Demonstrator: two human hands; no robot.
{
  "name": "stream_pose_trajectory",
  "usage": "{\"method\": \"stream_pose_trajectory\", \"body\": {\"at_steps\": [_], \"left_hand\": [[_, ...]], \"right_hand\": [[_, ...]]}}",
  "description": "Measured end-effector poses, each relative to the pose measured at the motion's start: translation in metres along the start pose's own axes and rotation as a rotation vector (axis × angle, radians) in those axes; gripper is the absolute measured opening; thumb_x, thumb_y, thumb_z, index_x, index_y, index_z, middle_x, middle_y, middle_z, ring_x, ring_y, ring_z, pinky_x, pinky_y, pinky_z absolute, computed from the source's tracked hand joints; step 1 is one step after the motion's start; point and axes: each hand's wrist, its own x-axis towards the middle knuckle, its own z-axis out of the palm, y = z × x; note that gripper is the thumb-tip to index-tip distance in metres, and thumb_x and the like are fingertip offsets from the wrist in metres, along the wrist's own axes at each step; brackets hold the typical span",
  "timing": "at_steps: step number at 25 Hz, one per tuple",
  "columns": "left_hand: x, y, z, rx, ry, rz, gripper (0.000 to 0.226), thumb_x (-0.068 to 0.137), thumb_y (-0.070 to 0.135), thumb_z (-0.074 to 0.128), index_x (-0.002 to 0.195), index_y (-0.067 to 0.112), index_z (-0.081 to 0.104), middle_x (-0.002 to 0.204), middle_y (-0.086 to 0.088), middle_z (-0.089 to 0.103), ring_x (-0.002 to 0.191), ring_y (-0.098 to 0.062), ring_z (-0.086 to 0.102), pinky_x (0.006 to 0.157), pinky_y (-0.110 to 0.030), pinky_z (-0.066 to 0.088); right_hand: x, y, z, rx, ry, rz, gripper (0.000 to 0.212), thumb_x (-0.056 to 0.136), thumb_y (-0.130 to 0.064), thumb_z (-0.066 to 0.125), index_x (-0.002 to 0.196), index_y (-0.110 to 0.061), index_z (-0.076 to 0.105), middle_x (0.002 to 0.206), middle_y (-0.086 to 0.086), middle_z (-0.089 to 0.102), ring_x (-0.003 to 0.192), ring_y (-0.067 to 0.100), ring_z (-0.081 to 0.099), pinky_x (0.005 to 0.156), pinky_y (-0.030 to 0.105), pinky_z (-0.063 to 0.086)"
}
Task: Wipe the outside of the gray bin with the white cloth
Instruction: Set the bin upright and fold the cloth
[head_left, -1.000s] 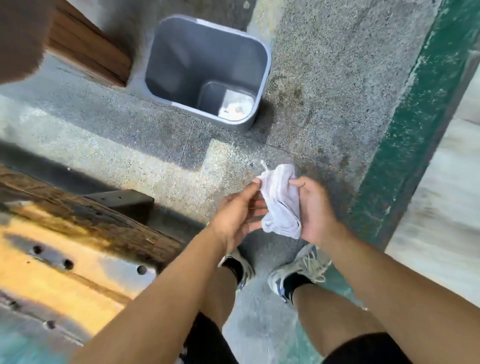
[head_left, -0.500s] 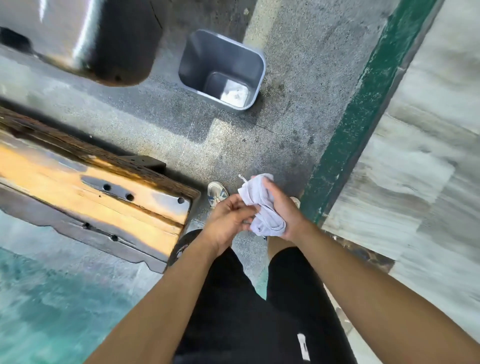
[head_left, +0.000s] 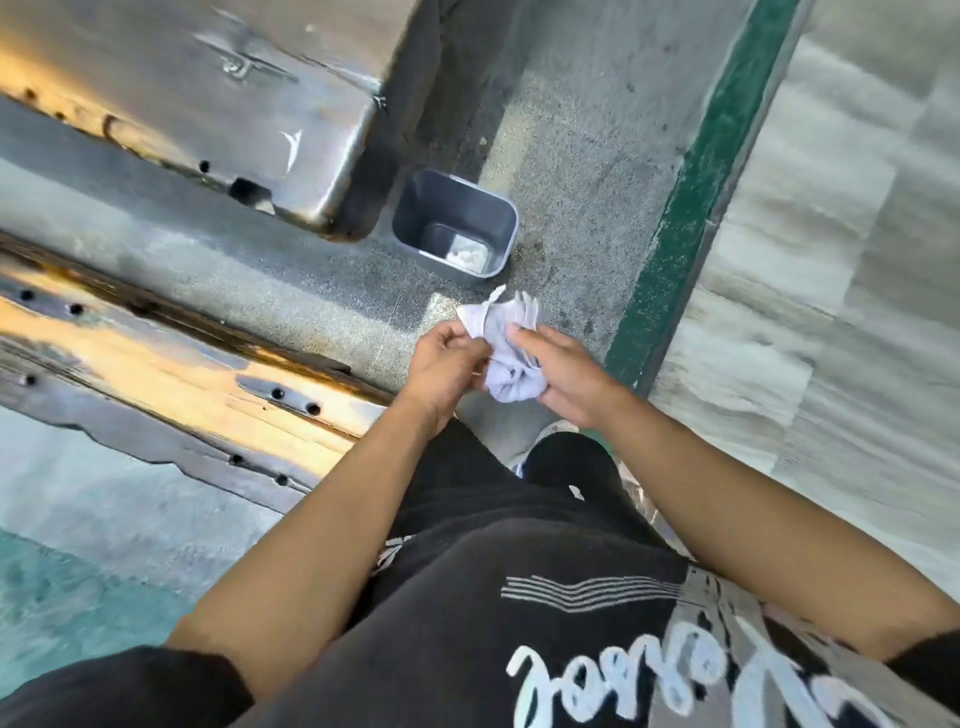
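Note:
The gray bin (head_left: 506, 218) stands upright on the speckled concrete floor, its open top toward me, with a pale scrap lying on its bottom. Below it in the view, both my hands hold the crumpled white cloth (head_left: 506, 353) in the air over the floor. My left hand (head_left: 447, 366) pinches the cloth's left edge, and my right hand (head_left: 563, 374) grips it from the right. Neither the cloth nor my hands touch the bin. My black shirt and shorts fill the lower part of the view.
A shiny wooden bench (head_left: 171, 358) runs along the left, and a second glossy bench or table (head_left: 208, 93) stands right beside the bin's left side. A green painted strip (head_left: 691, 208) borders a pale marbled wall (head_left: 831, 260) on the right.
The view has risen and pulled back, so the bin looks smaller and farther. Both hands stayed on the cloth, reworking it into a looser bunch with its corners sticking up.

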Motion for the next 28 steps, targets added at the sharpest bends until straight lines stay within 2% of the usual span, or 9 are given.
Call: {"method": "stream_pose_trajectory", "body": {"at_steps": [2,4,7,10,13,17,20,23,28], "left_hand": [[-0.011,0.013,-0.004,0.003,-0.154,-0.015,0.027,0.091,-0.001,0.068,0.115,0.003,0.056,0.092,-0.017,0.065,0.068,-0.023,0.069,0.057,-0.035,0.057],[-0.017,0.020,-0.009,0.125,-0.247,0.010,0.048,0.088,-0.001,0.071,0.133,0.008,0.054,0.100,-0.015,0.062,0.073,-0.019,0.069,0.057,-0.032,0.059],[-0.019,0.024,-0.011,0.342,-0.281,0.100,0.068,0.080,-0.001,0.078,0.140,0.018,0.051,0.104,-0.006,0.055,0.081,-0.011,0.062,0.068,-0.027,0.057],[-0.016,0.030,-0.001,0.507,-0.203,0.207,0.067,0.073,0.009,0.089,0.132,0.021,0.058,0.094,0.004,0.056,0.068,0.006,0.055,0.067,-0.011,0.047],[-0.001,0.045,0.015,0.538,0.024,0.252,0.042,0.076,0.008,0.079,0.112,0.023,0.062,0.082,0.006,0.054,0.069,-0.006,0.054,0.064,-0.013,0.045],[0.012,0.077,0.028,0.161,0.303,0.137,0.023,0.073,0.004,0.059,0.093,0.013,0.067,0.085,-0.007,0.068,0.079,-0.023,0.063,0.076,-0.037,0.053],[0.012,0.101,0.026,-0.161,0.385,0.037,0.026,0.073,-0.005,0.057,0.097,0.003,0.062,0.097,-0.020,0.069,0.085,-0.032,0.067,0.077,-0.046,0.055],[0.013,0.117,0.020,-0.456,0.387,-0.065,0.038,0.074,-0.009,0.055,0.111,-0.002,0.060,0.107,-0.020,0.068,0.093,-0.031,0.067,0.071,-0.039,0.061],[0.025,0.139,-0.008,-0.742,0.365,-0.117,0.028,0.084,-0.013,0.049,0.098,0.005,0.066,0.097,-0.015,0.069,0.075,-0.022,0.061,0.052,-0.026,0.056]], "right_hand": [[-0.015,-0.012,0.004,-0.037,-0.069,-0.043,0.030,0.099,-0.010,0.062,0.129,-0.006,0.061,0.117,0.018,0.067,0.106,0.031,0.066,0.085,0.042,0.061],[-0.025,-0.023,0.006,-0.021,-0.102,-0.060,0.040,0.097,0.003,0.059,0.135,-0.007,0.057,0.125,0.015,0.069,0.111,0.030,0.067,0.093,0.044,0.058],[-0.031,-0.029,0.002,0.019,-0.129,-0.087,0.050,0.094,0.015,0.054,0.138,-0.007,0.055,0.130,0.017,0.068,0.114,0.029,0.069,0.098,0.044,0.056],[-0.023,-0.037,-0.004,0.039,-0.166,-0.089,0.054,0.091,0.021,0.051,0.138,-0.006,0.055,0.132,0.020,0.067,0.121,0.036,0.066,0.103,0.050,0.052],[0.004,-0.059,-0.008,-0.045,-0.158,-0.071,0.060,0.082,0.023,0.045,0.132,-0.008,0.060,0.129,0.022,0.068,0.120,0.037,0.066,0.105,0.053,0.049],[0.039,-0.107,-0.006,-0.066,-0.089,-0.017,0.052,0.079,0.020,0.036,0.120,0.002,0.062,0.130,0.031,0.063,0.115,0.044,0.065,0.101,0.058,0.048],[0.046,-0.151,0.003,-0.094,-0.110,0.054,0.039,0.084,0.018,0.035,0.107,0.002,0.062,0.118,0.026,0.068,0.112,0.043,0.063,0.100,0.055,0.048],[0.056,-0.181,0.020,-0.136,-0.121,0.081,0.027,0.090,0.015,0.036,0.085,-0.003,0.055,0.107,0.025,0.066,0.099,0.034,0.062,0.102,0.053,0.048],[0.095,-0.208,0.064,-0.203,-0.151,0.104,0.023,0.096,0.008,0.042,0.112,0.008,0.059,0.119,0.025,0.068,0.099,0.031,0.069,0.086,0.045,0.059]]}}
